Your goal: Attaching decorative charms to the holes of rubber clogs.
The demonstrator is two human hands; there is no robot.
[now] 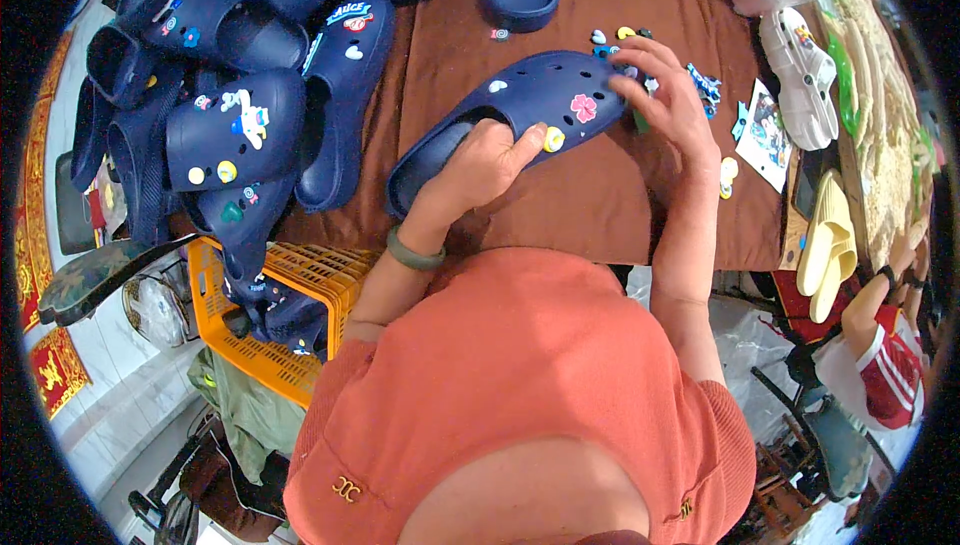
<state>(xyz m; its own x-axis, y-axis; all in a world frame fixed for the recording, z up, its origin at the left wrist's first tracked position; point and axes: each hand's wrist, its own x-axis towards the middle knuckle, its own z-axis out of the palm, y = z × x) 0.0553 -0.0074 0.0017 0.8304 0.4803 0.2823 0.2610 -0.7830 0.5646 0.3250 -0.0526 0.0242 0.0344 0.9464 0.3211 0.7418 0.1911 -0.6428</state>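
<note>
A navy blue clog [545, 80] lies at a slant on the brown cloth before me, its toe to the upper right. My left hand [478, 170] grips its upper at the foot opening, fingers inside and thumb beside a round yellow charm [553, 139]. Also on the upper are a pink flower charm [583, 108] and a small white heart charm [497, 87]. My right hand [675, 110] reaches over the toe with fingers curved and apart. Some small charms [704, 88] lie close to it, partly hidden by the fingers.
Several navy clogs [235, 125], many with charms, pile up at the left. An orange crate [265, 360] holds more below. At the right are a printed card [765, 140], a white clog [798, 75] and yellow slippers [828, 240]. Another person's arm [870, 305] shows far right.
</note>
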